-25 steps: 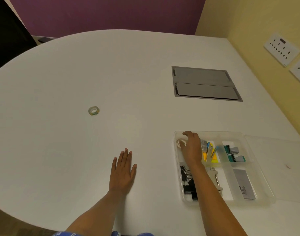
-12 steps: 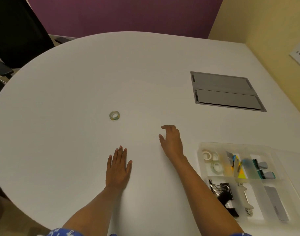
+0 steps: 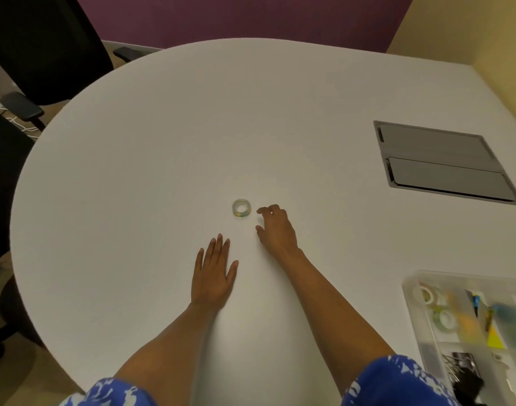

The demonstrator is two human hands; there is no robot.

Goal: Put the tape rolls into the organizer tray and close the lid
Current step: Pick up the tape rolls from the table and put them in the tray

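Note:
A small clear tape roll (image 3: pixel 241 208) lies flat on the white table (image 3: pixel 163 142), near its middle. My right hand (image 3: pixel 275 227) hovers just to the right of it, fingers curled and apart, a small gap short of the roll and holding nothing. Flat on the table, palm down, rests my left hand (image 3: pixel 214 271), below the roll. The clear organizer tray (image 3: pixel 412 306) sits at the lower right edge of view, with two tape rolls (image 3: pixel 442 319) in its near-left compartment. Its lid is out of view.
A grey cable hatch (image 3: pixel 442 164) is set into the table at the right. Black office chairs (image 3: pixel 39 48) stand beyond the table's left edge. The tray also holds binder clips (image 3: pixel 462 366) and coloured stationery. A yellow wall borders the right side.
My right hand left the tray, crossed leftward over the table and now reaches the loose tape roll. The view swung left, pushing the tray to the frame's edge. The left hand stayed flat.

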